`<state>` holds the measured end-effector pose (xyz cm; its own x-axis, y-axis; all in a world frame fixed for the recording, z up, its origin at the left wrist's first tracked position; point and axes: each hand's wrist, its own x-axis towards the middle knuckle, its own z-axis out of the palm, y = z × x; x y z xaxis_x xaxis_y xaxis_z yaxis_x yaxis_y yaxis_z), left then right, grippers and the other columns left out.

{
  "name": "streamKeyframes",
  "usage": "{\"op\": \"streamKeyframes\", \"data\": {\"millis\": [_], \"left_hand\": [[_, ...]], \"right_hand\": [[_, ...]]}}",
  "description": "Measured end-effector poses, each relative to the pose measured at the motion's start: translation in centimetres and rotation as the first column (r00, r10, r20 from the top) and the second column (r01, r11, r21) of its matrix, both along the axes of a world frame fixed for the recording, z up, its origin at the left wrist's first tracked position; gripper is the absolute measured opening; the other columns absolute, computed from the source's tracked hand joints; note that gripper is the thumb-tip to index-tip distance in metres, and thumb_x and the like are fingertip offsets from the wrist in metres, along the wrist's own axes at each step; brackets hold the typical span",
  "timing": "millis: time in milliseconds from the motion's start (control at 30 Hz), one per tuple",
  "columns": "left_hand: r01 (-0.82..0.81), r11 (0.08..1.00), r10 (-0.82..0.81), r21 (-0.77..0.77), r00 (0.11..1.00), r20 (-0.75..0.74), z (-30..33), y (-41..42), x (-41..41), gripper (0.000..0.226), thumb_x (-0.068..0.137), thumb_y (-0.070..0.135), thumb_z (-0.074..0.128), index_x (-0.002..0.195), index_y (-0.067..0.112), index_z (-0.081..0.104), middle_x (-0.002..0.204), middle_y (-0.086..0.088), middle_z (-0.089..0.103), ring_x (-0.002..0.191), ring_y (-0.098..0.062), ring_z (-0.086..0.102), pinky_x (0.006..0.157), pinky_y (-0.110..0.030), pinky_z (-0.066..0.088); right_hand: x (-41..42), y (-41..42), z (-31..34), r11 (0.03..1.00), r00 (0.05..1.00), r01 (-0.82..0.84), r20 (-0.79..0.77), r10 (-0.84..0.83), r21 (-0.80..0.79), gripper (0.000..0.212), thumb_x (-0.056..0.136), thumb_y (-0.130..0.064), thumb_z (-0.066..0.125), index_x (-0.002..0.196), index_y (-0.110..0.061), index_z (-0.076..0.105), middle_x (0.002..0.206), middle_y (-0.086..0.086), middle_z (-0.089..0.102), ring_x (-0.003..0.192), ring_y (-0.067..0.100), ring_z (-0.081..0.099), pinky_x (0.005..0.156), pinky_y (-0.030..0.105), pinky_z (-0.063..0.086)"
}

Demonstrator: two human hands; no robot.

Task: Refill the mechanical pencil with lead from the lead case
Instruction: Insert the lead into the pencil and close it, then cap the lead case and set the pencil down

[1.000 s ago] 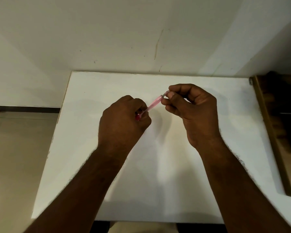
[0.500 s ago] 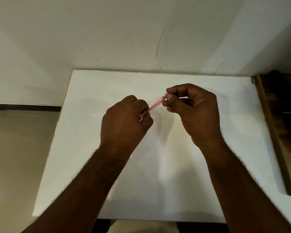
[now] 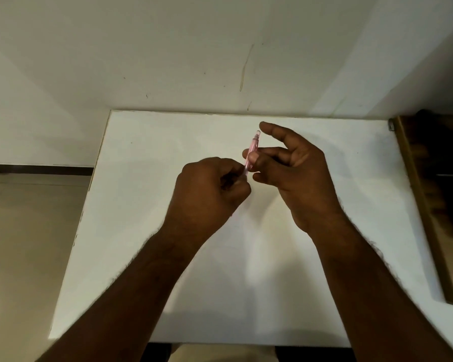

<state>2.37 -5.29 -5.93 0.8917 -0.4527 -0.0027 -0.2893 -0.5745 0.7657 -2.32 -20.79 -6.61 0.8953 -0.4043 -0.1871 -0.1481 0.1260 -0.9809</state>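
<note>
Above the middle of the white table (image 3: 141, 218), my left hand (image 3: 207, 189) is closed in a fist around the lower end of a pink translucent mechanical pencil (image 3: 254, 143). The pencil stands nearly upright, with its top end pointing away from me. To the right of it, my right hand (image 3: 298, 173) has its fingers spread, the index finger stretched out past the pencil's top. One fingertip rests against the pencil's middle without gripping it. No lead case is in view.
The table stands against a white wall (image 3: 220, 48). A brown wooden piece of furniture (image 3: 424, 205) adjoins the table's right edge. Beige floor (image 3: 24, 244) lies to the left of the table.
My right hand let go of the pencil's top end and spread its fingers. The pencil swung from a slant to nearly upright in my left hand.
</note>
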Motion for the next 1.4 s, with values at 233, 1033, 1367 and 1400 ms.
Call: {"op": "streamKeyframes", "data": {"millis": [233, 1033, 1367, 1400], "left_hand": [[0.006, 0.999, -0.008, -0.033, 0.997, -0.071, -0.4, 0.4, 0.8, 0.014, 0.091, 0.025, 0.067, 0.094, 0.024, 0.08, 0.082, 0.01, 0.077, 0.071, -0.003, 0.07, 0.071, -0.018, 0.054], [-0.187, 0.942, 0.177, 0.278, 0.982, 0.061, -2.2, 3.5, 3.6, 0.006, 0.085, 0.033, 0.071, 0.09, 0.03, 0.074, 0.08, 0.014, 0.067, 0.069, -0.005, 0.056, 0.058, -0.01, 0.031], [-0.172, 0.943, 0.16, 0.284, 0.985, 0.067, -2.5, 3.4, 3.6, 0.01, 0.085, 0.033, 0.071, 0.095, 0.031, 0.073, 0.088, 0.011, 0.07, 0.077, -0.008, 0.06, 0.064, -0.02, 0.034], [-0.162, 0.945, 0.149, 0.284, 0.987, 0.067, -2.5, 3.4, 3.5, 0.011, 0.085, 0.034, 0.072, 0.096, 0.031, 0.073, 0.09, 0.01, 0.07, 0.077, -0.009, 0.06, 0.067, -0.022, 0.034]], "right_hand": [[0.1, -0.5, -0.6, 0.941, 0.978, 0.132, -0.112, -0.174, -0.313, 0.025, 0.078, -0.025, 0.088, 0.097, -0.021, 0.073, 0.08, -0.001, 0.078, 0.076, 0.02, 0.077, 0.074, 0.046, 0.064], [-0.4, 1.9, -1.5, 0.418, 0.974, -0.122, -0.19, -0.124, -0.9, 0.022, 0.089, -0.045, 0.074, 0.098, -0.025, 0.072, 0.092, -0.004, 0.071, 0.081, 0.02, 0.068, 0.067, 0.029, 0.043], [-0.5, 5.5, -3.5, 0.341, 0.919, -0.394, -0.363, 0.154, -0.854, 0.02, 0.095, -0.045, 0.063, 0.1, -0.027, 0.072, 0.095, -0.005, 0.066, 0.081, 0.02, 0.066, 0.066, 0.029, 0.049], [-0.5, 5.4, -3.5, 0.348, 0.921, -0.388, -0.356, 0.154, -0.853, 0.019, 0.094, -0.044, 0.064, 0.099, -0.027, 0.071, 0.094, -0.005, 0.065, 0.08, 0.02, 0.065, 0.065, 0.029, 0.048]]}}
